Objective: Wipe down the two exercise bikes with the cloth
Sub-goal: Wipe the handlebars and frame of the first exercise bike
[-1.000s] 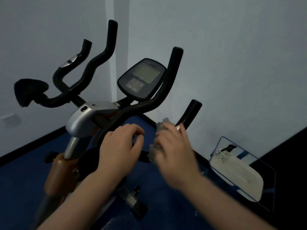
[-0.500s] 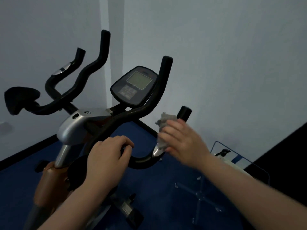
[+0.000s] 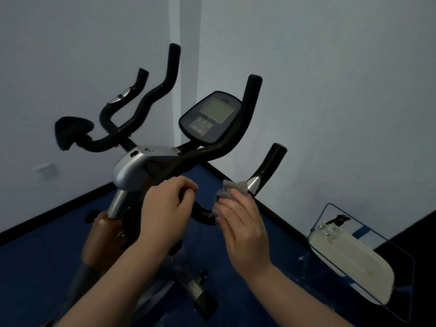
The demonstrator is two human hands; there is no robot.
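Observation:
An exercise bike point(image 3: 139, 168) with a silver stem cover, black handlebars and a console point(image 3: 210, 118) stands in front of me. My left hand point(image 3: 162, 213) grips the lower black handlebar near its middle. My right hand point(image 3: 243, 223) holds a grey cloth point(image 3: 232, 187) wrapped on the right curve of that bar, just below a silver sensor plate point(image 3: 253, 184). A second set of black handlebars point(image 3: 141, 107) with a black saddle point(image 3: 70, 133) shows behind on the left.
White walls meet in a corner close behind the bikes. The floor point(image 3: 47, 256) is blue. A clear-framed holder point(image 3: 363, 260) with a white pad and a black spray nozzle sits at the lower right. A pedal and frame parts point(image 3: 200, 293) lie below my arms.
My right hand slid the cloth down from the upper right grip toward the lower bend of the bar. The left hand kept its grip. The view shifted slightly.

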